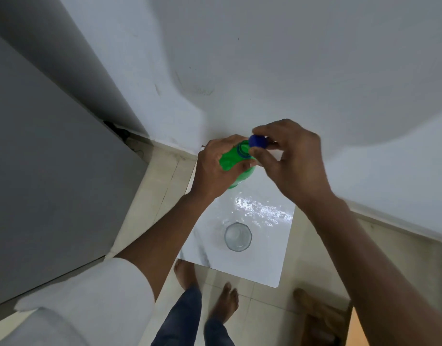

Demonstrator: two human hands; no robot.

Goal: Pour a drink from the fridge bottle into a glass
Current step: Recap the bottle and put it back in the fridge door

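Observation:
A green plastic bottle (pixel 236 162) stands upright over the far end of a small white table (pixel 270 255). My left hand (pixel 215 166) is wrapped around its neck and shoulder. The bottle's mouth is uncovered. Just right of the mouth, my right hand (pixel 292 156) pinches the blue cap (pixel 258 141) between thumb and fingers. A clear faceted glass (pixel 238 236) stands on the table nearer to me, below both hands, and looks empty.
A grey fridge (pixel 47 171) fills the left side. A white wall (pixel 290 71) rises behind the table. The floor is beige tile (pixel 162 186), with my bare feet (pixel 225 303) at the table's near edge. A brown object (pixel 322 318) lies at the lower right.

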